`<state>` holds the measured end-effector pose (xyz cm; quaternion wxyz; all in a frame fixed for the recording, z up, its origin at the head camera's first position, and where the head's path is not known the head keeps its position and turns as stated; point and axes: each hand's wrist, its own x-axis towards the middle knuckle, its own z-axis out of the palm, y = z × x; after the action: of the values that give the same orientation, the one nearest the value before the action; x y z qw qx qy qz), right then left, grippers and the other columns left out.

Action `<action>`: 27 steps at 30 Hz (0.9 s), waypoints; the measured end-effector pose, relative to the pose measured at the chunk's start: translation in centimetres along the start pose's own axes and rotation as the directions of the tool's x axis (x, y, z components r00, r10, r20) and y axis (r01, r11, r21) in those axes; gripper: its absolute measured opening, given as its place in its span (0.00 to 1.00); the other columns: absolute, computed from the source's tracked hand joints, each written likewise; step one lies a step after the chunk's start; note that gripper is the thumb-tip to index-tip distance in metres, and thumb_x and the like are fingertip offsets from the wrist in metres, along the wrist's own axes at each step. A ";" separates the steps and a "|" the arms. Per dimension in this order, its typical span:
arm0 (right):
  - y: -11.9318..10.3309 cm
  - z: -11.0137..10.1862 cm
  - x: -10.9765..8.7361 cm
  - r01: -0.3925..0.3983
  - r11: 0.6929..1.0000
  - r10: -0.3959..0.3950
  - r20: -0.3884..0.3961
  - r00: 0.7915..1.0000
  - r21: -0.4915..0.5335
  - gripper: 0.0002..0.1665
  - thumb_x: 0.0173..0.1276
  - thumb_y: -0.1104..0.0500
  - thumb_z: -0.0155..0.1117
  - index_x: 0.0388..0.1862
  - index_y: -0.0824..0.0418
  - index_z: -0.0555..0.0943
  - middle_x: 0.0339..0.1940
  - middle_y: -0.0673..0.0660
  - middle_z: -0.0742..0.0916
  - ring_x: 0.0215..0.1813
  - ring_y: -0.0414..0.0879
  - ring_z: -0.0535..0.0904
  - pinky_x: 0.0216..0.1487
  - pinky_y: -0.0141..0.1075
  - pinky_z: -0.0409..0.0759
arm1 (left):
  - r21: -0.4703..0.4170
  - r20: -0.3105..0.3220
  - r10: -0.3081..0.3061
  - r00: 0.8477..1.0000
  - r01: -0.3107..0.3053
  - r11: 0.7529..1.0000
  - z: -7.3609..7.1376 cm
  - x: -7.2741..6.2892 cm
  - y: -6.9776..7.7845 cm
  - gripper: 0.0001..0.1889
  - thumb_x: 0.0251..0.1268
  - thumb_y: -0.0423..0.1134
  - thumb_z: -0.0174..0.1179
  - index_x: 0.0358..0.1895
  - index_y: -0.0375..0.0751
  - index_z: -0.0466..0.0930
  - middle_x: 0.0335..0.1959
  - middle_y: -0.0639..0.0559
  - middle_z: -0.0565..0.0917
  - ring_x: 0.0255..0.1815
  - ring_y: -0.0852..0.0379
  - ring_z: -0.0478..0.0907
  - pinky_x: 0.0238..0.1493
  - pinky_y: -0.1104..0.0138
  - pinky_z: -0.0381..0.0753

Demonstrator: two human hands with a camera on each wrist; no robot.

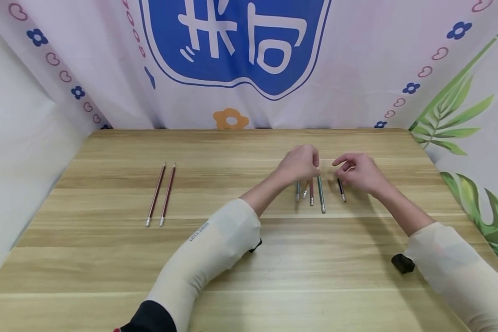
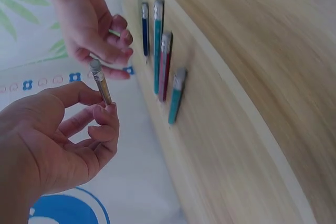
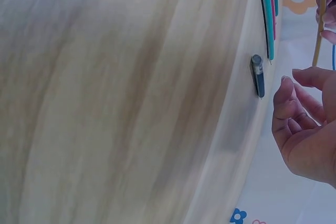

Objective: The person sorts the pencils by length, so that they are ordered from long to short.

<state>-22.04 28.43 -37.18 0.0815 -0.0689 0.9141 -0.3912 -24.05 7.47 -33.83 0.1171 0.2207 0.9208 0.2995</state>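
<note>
My left hand (image 1: 299,162) pinches a yellow pencil (image 2: 105,88) between thumb and fingers, raised off the table, eraser end showing. In the right wrist view the yellow pencil (image 3: 319,30) stands out against the backdrop. My right hand (image 1: 361,173) hovers close by with loosely bent fingers and holds nothing. A short dark blue pencil (image 1: 341,189) lies just below it, partly covered in the head view. Beneath the left hand lie a teal pencil (image 1: 321,196), a red pencil (image 1: 311,193) and a blue-green pencil (image 1: 297,191), their far ends hidden by the hand.
Two dark red pencils (image 1: 157,193) lie side by side on the left of the wooden table (image 1: 108,267), erasers toward me. A printed curtain (image 1: 348,92) hangs behind the table's far edge.
</note>
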 end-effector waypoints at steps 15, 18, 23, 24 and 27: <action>-0.8 1.8 0.6 0.030 0.999 -0.029 0.036 0.999 -0.040 0.14 0.70 0.69 0.66 0.52 0.74 0.81 0.36 0.66 0.89 0.29 0.47 0.84 0.29 0.31 0.80 | -0.029 -0.021 -0.037 0.999 0.037 0.999 -2.5 -1.7 -3.5 0.04 0.63 0.32 0.69 0.35 0.43 0.83 0.55 0.49 0.83 0.38 0.54 0.74 0.40 0.65 0.74; -0.9 2.3 0.7 0.046 0.996 -0.044 0.035 0.998 -0.081 0.14 0.69 0.68 0.68 0.51 0.73 0.82 0.35 0.64 0.89 0.29 0.45 0.83 0.28 0.31 0.79 | -0.035 -0.024 -0.039 0.999 0.038 0.999 -2.7 -2.1 -4.2 0.04 0.63 0.32 0.69 0.36 0.42 0.83 0.55 0.48 0.84 0.41 0.53 0.75 0.44 0.63 0.75; -1.1 3.0 0.9 0.061 0.992 -0.056 0.045 0.997 -0.107 0.15 0.68 0.67 0.70 0.50 0.74 0.82 0.33 0.63 0.89 0.27 0.44 0.83 0.26 0.31 0.79 | -0.035 -0.026 -0.052 0.998 0.052 0.998 -3.2 -2.8 -5.4 0.04 0.62 0.31 0.68 0.36 0.43 0.84 0.51 0.48 0.84 0.42 0.53 0.75 0.43 0.63 0.74; -1.1 3.1 1.0 0.062 0.992 -0.057 0.045 0.997 -0.111 0.15 0.68 0.67 0.70 0.51 0.74 0.82 0.32 0.63 0.89 0.27 0.44 0.83 0.26 0.31 0.78 | -0.035 -0.028 -0.058 0.998 0.057 0.998 -3.4 -2.9 -5.6 0.04 0.62 0.31 0.68 0.36 0.43 0.84 0.50 0.48 0.84 0.40 0.53 0.74 0.42 0.63 0.73; -1.3 3.2 1.1 0.071 0.990 -0.066 0.040 0.997 -0.118 0.15 0.68 0.66 0.71 0.50 0.73 0.82 0.32 0.63 0.89 0.26 0.44 0.83 0.25 0.31 0.78 | -0.039 -0.038 -0.070 0.997 0.068 0.997 -3.8 -3.4 -6.1 0.04 0.62 0.31 0.68 0.36 0.43 0.84 0.50 0.48 0.83 0.33 0.55 0.71 0.36 0.65 0.71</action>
<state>-22.35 25.08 -38.57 0.0800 -0.1119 0.9314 -0.3370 -24.47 -0.45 -34.21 0.1134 0.1806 0.9242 0.3169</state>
